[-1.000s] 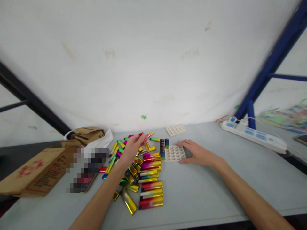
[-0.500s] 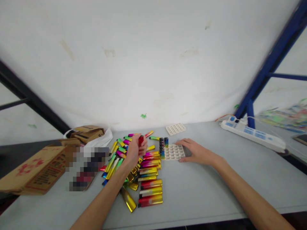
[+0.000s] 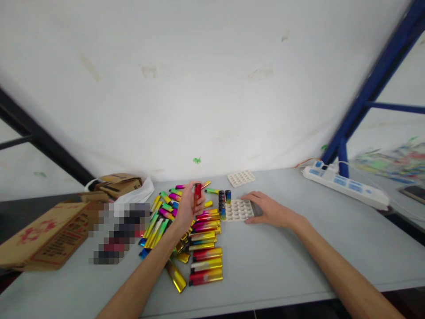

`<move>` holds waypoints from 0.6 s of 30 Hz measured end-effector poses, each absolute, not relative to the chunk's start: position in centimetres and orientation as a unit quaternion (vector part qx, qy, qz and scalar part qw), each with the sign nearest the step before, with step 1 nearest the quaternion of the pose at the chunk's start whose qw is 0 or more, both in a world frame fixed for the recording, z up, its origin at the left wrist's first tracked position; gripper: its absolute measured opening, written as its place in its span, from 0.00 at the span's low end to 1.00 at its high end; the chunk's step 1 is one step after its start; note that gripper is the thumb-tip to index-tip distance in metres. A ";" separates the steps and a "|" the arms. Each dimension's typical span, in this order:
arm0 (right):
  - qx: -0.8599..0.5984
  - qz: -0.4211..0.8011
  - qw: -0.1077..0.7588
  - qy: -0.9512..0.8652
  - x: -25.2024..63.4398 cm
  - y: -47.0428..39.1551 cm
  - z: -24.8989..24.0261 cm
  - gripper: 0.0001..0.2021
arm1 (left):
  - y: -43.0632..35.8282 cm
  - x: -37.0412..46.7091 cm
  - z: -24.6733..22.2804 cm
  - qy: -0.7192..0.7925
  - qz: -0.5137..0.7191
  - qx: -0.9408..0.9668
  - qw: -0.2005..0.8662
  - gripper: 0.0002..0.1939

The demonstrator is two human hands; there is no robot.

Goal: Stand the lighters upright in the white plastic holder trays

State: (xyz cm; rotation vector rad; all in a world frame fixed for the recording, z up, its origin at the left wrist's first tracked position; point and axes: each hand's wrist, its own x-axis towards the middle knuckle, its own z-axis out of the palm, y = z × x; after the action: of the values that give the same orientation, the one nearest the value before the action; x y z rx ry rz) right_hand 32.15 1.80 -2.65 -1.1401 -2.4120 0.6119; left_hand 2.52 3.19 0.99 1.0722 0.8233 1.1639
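My left hand (image 3: pixel 190 207) is closed around a red lighter (image 3: pixel 197 191), which stands upright with its dark top showing. Below and beside this hand lies a loose heap of shiny coloured lighters (image 3: pixel 159 230). Several more lie in a column (image 3: pixel 206 266) at the heap's right. A white tray with round holes (image 3: pixel 239 210) rests flat on the table; its left column and one spot beside it hold upright lighters (image 3: pixel 222 204) with blue bodies and black tops. My right hand (image 3: pixel 268 210) grips the tray's right end, thumb at the near corner and fingers at the far one.
A second holed tray (image 3: pixel 241 178) lies by the wall. To the left are cardboard boxes (image 3: pixel 49 235) and a white bag (image 3: pixel 139 191). A white power strip (image 3: pixel 345 184) with cables lies at the right, near a blue metal frame (image 3: pixel 341 161). A phone (image 3: pixel 413 193) sits at the far right.
The red lighter in my left hand has turned more upright, and more of its body shows. My right hand stays on the tray. The whole view has shifted slightly.
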 end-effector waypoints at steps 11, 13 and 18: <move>-0.413 0.216 0.217 -0.858 32.2 1.9 -3.2 0.40 | 3.3 6.3 4.1 0.337 0.483 0.673 0.448 0.11; -0.410 0.214 0.221 -0.859 32.2 1.9 -3.1 0.39 | 3.7 6.9 4.7 0.340 0.477 0.679 0.443 0.11; -0.403 0.201 0.221 -0.865 32.1 1.9 -3.1 0.39 | 5.1 7.0 4.0 0.384 0.383 0.769 0.337 0.09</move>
State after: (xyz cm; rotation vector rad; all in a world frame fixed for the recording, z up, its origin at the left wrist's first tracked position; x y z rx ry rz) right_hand 32.12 1.89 -3.14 -1.1144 -2.3904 0.5543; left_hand 7.00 5.09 4.02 2.0049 1.0011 0.9991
